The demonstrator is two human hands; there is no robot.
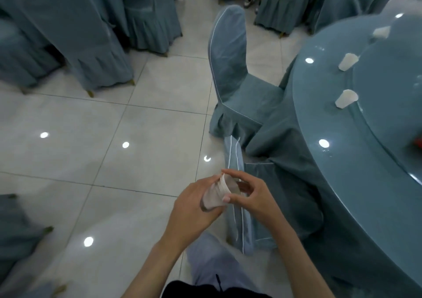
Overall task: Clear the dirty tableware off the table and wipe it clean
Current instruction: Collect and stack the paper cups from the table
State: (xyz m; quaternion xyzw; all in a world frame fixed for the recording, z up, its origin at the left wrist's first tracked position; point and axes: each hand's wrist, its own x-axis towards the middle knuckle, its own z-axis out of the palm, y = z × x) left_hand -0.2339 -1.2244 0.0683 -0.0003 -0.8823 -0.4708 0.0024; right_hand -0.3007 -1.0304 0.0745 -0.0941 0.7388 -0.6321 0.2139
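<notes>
Clearing step, mid-collection: left hand (194,204) grips a nested stack of paper cups (217,195) at lower centre; right hand (249,195) pinches its rim. Three loose cups (346,99) wait on the table (319,115) at right, so next comes a reach there, probably.

Over the tiled floor (137,126), the left grip (194,206) wraps round a nested stack of white paper cups (214,197) held tilted, while the right grip (251,195) pinches the stack's rim between thumb and forefinger. To the right, three more white cups (346,98) stand well apart on the glossy blue round bench (331,106), with a cloth-covered chair (230,53) beside it.
</notes>
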